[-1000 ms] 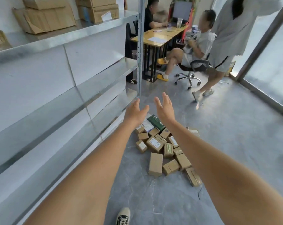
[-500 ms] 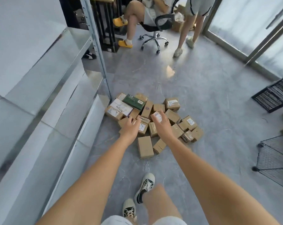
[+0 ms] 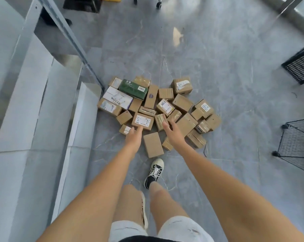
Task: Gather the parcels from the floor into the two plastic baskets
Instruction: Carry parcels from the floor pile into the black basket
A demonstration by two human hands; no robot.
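Both hands reach down over the heap of parcels [image 3: 158, 110] on the floor [image 3: 226, 58] beside the shelving [image 3: 34, 102].

The left hand [image 3: 133, 139] and right hand [image 3: 173, 132] hold nothing, fingers straight; whether they touch cardboard yet is hard to tell. Best to take the labelled box [image 3: 143, 121] by its short sides and lift cleanly, not dragging its neighbours. The nearest plain box [image 3: 153, 144] lies flat, its long axis pointing away from the person. A black basket [image 3: 300, 67] sits well apart, far right.
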